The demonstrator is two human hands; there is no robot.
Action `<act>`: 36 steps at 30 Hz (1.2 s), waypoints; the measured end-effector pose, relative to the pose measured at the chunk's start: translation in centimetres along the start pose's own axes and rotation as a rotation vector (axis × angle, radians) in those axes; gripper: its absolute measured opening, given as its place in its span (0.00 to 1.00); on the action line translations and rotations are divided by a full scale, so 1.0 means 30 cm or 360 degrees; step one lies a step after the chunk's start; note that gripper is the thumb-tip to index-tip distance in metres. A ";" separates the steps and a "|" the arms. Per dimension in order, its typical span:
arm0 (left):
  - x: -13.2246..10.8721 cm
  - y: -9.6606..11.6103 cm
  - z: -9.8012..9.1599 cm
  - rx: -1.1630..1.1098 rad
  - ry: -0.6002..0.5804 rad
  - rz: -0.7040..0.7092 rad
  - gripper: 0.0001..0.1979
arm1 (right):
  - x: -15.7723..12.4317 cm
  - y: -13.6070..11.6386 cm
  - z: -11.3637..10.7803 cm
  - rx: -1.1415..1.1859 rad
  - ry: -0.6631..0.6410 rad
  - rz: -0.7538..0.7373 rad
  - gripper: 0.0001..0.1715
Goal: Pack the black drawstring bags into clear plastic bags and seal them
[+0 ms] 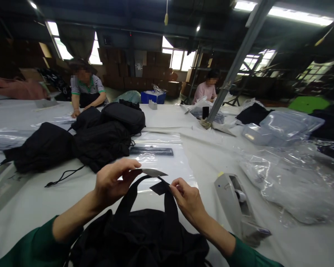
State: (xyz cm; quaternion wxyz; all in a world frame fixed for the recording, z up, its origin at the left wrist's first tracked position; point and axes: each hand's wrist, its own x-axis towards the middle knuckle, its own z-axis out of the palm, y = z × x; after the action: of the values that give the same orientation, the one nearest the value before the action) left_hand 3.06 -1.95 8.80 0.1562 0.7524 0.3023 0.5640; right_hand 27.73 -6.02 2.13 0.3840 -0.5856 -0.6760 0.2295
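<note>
Black fabric bag sits nearest the wearer, its raised handle flaps pinched at the edges by left hand and right hand, bare tabletop separating right hand from tape dispenser.

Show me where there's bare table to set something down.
The white tabletop is bare between the clear bag and the tape dispenser, beyond the right hand; also farther back, between the black bags and the metal post. Crowded: left, under those bags; right, under crumpled plastic.
</note>
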 end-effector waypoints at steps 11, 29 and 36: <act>0.003 0.020 -0.045 -0.1003 -0.0847 -0.0614 0.18 | -0.019 -0.051 0.002 0.0361 -0.0062 0.0140 0.15; -0.011 0.040 0.042 0.0292 -0.1349 -0.0754 0.25 | -0.040 -0.065 0.047 0.0778 -0.0328 0.0081 0.16; 0.034 0.003 0.052 -0.0306 -0.1266 -0.0839 0.11 | -0.037 -0.068 0.039 0.0803 -0.0326 0.0115 0.17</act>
State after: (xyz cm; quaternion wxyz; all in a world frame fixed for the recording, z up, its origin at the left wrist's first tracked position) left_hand 4.75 -1.21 9.12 0.4660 0.7896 0.3459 0.1993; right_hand 25.58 -7.36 2.70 0.4389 -0.4690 -0.6113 0.4623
